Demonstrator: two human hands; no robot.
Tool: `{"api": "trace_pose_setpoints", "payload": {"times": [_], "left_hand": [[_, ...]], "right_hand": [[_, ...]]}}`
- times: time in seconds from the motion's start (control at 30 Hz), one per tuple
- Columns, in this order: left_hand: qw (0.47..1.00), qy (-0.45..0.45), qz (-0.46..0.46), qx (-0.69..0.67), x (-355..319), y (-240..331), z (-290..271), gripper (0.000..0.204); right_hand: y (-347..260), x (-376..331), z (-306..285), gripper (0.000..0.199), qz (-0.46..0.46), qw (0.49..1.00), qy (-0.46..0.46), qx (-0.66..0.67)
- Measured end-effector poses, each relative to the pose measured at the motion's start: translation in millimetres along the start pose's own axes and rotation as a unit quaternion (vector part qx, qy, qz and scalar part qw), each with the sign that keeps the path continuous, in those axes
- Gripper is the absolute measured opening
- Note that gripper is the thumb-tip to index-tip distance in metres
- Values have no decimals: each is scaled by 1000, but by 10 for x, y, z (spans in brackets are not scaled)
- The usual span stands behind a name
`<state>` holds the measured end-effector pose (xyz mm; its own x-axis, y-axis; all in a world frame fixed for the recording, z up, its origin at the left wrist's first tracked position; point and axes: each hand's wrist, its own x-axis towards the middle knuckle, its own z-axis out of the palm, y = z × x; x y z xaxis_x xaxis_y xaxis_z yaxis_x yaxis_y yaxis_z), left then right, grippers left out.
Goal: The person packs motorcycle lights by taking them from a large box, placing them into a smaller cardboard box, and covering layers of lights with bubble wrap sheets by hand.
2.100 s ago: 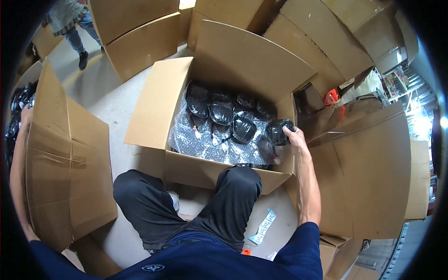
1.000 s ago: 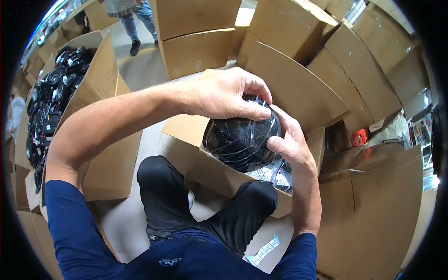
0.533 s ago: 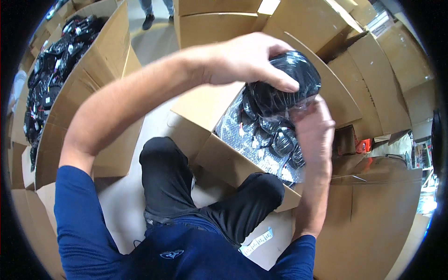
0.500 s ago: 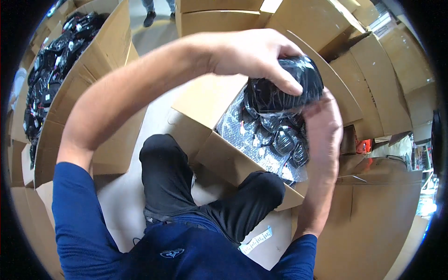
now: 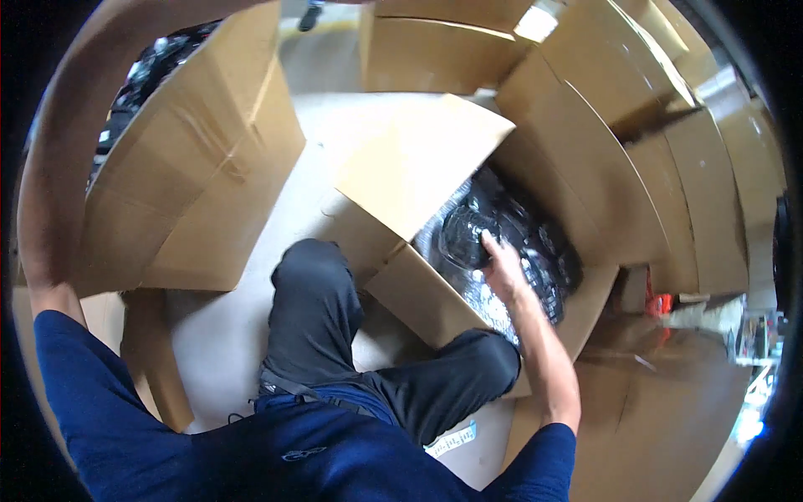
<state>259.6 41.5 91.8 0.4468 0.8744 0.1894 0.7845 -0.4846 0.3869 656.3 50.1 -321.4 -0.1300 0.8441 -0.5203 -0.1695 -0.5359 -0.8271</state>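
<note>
Black wrapped bundle [image 5: 460, 241] lowered into open carton [image 5: 431, 299] | right hand [image 5: 504, 272] pinching its edge | left hand out of view, grip unknowable

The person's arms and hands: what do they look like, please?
Dark blue sleeves end near the elbows, leaving both forearms bare. The right hand shows no glove, and no watch or marking is visible. The left hand cannot be made out.
</note>
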Motion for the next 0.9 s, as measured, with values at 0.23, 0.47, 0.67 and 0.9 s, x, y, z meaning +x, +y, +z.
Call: {"api": "trace_pose_setpoints", "payload": {"times": [0.23, 0.47, 0.67, 0.9], "left_hand": [[995, 76, -60, 9, -1271, -1101, -663, 48], [962, -23, -210, 174, -2030, -2087, -901, 66], [796, -166, -237, 531, -3183, -2694, -158, 82], [974, 110, -142, 136, -2955, -2871, -709, 31]], "right_hand": [[611, 106, -296, 39, 188, 968, -81, -144], [497, 155, -146, 29, 170, 956, -119, -207], [197, -253, -6, 24, 60, 941, -74, -325], [-251, -93, 308, 17, -136, 905, -32, -403]]}}
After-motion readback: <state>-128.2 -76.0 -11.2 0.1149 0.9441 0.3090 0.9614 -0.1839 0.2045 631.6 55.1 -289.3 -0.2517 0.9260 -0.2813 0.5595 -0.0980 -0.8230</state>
